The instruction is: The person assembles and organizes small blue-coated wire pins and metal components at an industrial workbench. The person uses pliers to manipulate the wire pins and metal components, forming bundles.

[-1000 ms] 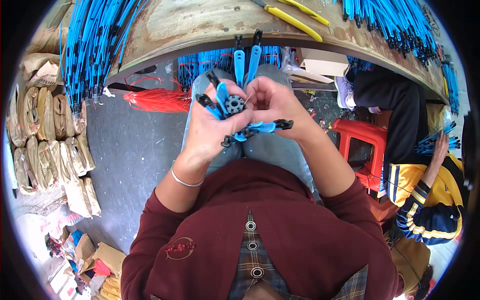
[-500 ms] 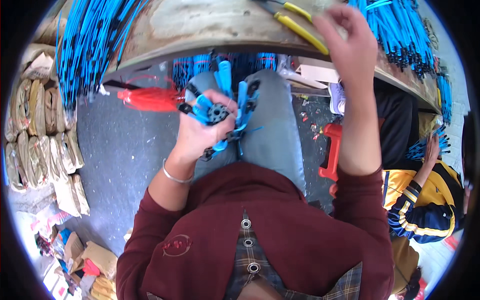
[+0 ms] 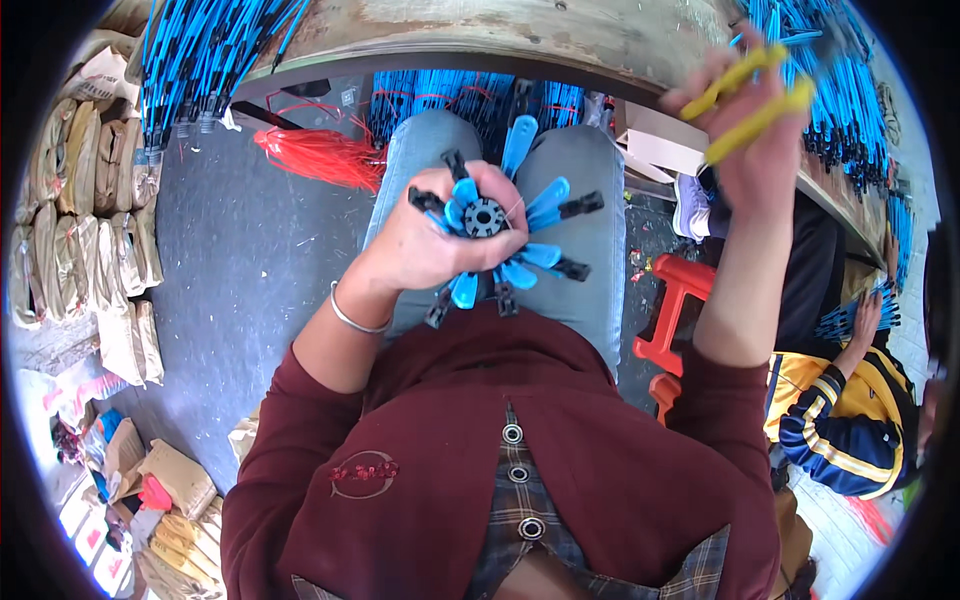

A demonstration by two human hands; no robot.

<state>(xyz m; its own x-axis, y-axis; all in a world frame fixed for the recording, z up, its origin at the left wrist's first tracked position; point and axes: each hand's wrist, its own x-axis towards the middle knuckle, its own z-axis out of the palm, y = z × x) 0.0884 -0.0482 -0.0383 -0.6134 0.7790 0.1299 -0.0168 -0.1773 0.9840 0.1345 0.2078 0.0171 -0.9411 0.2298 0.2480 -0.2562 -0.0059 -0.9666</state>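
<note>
Above my lap, my left hand (image 3: 425, 245) is closed round a round black notched hub (image 3: 485, 217) with several blue, black-tipped ribs (image 3: 545, 205) fanning out from it, like an umbrella frame. A thin pale wire or thread shows at the hub's right side. At the bench's front edge on the right, my right hand (image 3: 762, 170) is raised and closed on pliers (image 3: 762, 122) with yellow handles. Their jaws point up and right and are blurred by motion.
A wooden bench (image 3: 480, 30) spans the far side, with bundles of blue rods (image 3: 215, 60) at its left and more blue rods (image 3: 840, 110) at its right. Red strands (image 3: 315, 155) hang below. A red plastic stool (image 3: 675, 310) stands right, near a co-worker's sleeve (image 3: 835, 430).
My right hand has picked the yellow-handled pliers up off the bench. In my left hand, the umbrella frame's ribs have spread out round the hub, which faces up more squarely.
</note>
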